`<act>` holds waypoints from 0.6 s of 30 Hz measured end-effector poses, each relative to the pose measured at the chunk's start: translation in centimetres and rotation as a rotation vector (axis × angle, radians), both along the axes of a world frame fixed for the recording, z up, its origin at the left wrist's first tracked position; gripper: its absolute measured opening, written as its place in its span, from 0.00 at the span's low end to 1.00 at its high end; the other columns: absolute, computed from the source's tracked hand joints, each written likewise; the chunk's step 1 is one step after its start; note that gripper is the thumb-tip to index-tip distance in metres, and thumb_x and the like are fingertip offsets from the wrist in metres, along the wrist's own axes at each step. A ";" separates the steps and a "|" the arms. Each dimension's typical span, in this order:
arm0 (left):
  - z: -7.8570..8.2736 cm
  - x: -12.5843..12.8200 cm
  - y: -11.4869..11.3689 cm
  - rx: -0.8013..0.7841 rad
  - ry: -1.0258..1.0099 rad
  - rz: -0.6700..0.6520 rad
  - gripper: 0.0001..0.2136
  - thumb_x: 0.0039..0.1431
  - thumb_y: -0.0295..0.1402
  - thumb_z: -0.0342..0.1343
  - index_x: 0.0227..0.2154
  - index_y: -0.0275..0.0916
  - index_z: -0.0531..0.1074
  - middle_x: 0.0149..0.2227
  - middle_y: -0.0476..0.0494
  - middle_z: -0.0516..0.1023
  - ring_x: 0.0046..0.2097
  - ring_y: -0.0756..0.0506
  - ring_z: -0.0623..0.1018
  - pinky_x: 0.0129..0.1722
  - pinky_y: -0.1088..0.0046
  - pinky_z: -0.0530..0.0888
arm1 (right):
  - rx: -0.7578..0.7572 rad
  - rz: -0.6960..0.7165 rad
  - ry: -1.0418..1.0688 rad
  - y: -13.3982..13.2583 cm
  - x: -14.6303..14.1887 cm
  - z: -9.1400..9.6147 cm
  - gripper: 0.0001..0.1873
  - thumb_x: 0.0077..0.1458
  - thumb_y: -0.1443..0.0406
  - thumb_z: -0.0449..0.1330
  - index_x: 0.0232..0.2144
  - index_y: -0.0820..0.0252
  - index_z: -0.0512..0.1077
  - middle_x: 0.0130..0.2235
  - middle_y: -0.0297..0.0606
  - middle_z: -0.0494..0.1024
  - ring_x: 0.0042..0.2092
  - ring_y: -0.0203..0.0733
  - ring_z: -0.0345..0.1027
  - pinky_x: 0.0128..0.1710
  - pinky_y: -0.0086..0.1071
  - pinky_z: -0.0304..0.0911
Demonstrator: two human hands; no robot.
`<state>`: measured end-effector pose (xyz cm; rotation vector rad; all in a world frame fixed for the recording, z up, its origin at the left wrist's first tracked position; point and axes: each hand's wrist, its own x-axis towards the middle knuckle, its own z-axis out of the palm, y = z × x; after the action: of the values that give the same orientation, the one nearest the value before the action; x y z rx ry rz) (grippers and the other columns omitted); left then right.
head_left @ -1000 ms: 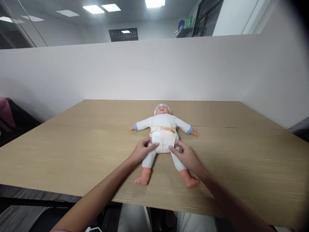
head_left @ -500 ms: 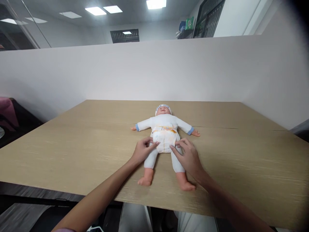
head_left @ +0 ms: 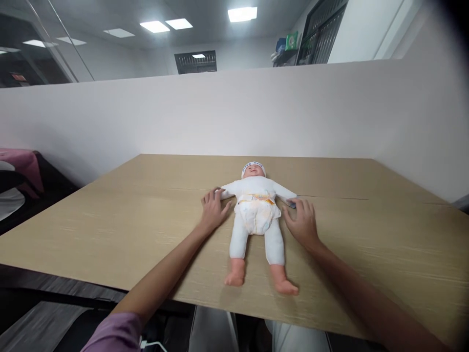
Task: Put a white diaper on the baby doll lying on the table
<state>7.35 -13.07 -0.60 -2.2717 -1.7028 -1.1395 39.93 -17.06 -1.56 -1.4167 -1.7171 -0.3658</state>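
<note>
Doll, one, lying on its back on the table; its hands hidden, lettering on the white cap too small to read. Suit of white, matte cloth; bare feet smooth. Diaper: puffed, white, orange-printed waistband, flared edges. Left hand: at one sleeve end, thumb wide of fingers; contact unclear. Right hand: thumb and fingers apart, partly covering the blue cuff; hold cannot be told. Tabletop: pale, wood-grained, cropped at frame edges.
</note>
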 end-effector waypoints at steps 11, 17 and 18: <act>0.7 0.8 4.4 -0.171 0.113 0.066 0.21 0.68 0.48 0.55 0.53 0.37 0.72 0.53 0.31 0.78 0.55 0.32 0.71 0.61 0.54 0.56 | -0.237 -0.088 -0.125 5.5 1.3 -0.1 0.24 0.65 0.52 0.55 0.53 0.63 0.75 0.45 0.51 0.81 0.46 0.57 0.70 0.47 0.43 0.59; 5.5 2.9 -0.6 -0.251 0.001 0.120 0.15 0.60 0.45 0.61 0.39 0.38 0.72 0.41 0.34 0.81 0.46 0.33 0.76 0.50 0.58 0.63 | -0.249 -0.017 0.055 2.3 0.1 3.1 0.18 0.61 0.56 0.56 0.45 0.61 0.77 0.43 0.49 0.82 0.43 0.54 0.71 0.43 0.40 0.61; 6.4 3.1 -2.4 -0.255 -0.027 0.122 0.16 0.58 0.46 0.63 0.38 0.38 0.72 0.39 0.36 0.80 0.45 0.34 0.76 0.49 0.59 0.63 | -0.250 -0.001 0.101 1.3 0.2 3.6 0.18 0.60 0.56 0.57 0.45 0.60 0.77 0.43 0.48 0.82 0.43 0.54 0.71 0.42 0.40 0.62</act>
<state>10.43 -15.45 5.77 -2.2580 -2.0723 -0.9823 40.18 -15.80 2.07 -1.5851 -1.7241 -0.0785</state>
